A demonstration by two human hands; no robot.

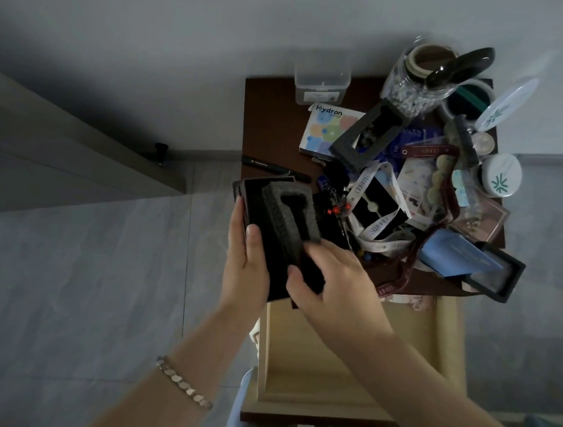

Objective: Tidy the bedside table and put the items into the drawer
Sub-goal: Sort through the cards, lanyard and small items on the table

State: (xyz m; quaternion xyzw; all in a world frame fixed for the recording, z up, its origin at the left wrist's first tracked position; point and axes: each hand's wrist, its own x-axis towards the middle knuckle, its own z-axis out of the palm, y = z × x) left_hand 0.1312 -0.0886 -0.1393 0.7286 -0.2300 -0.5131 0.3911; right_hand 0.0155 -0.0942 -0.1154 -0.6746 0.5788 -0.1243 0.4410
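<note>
Bracelet (182,384): on the left wrist, near left.
Left hand (246,261): fingers curled round the left edge of the box (264,245), thumb lying on its top face; gripping it.
Box: black and open, held in the air over the desk's (270,118) near left corner, just beyond the drawer.
Pen (273,166): black, lying flat on the desk just beyond the box.
Foam (290,210): dark grey insert with a cut-out, sitting in the box and tilted up.
Drawer (295,359): pale wood, pulled out toward the person, below the hands.
Tub (321,78): clear plastic, at the desk's far edge.
Right hand (332,281): thumb on the box's near part, fingers curled onto the near end of the foam; gripping the box.
Frame (367,136): black, tilted atop the pile.
Lanyard (375,200): white, tangled mid-desk.
Jar (414,85): glass, lid open, far right.
Tin (500,175): white and round, at the right edge.
</note>
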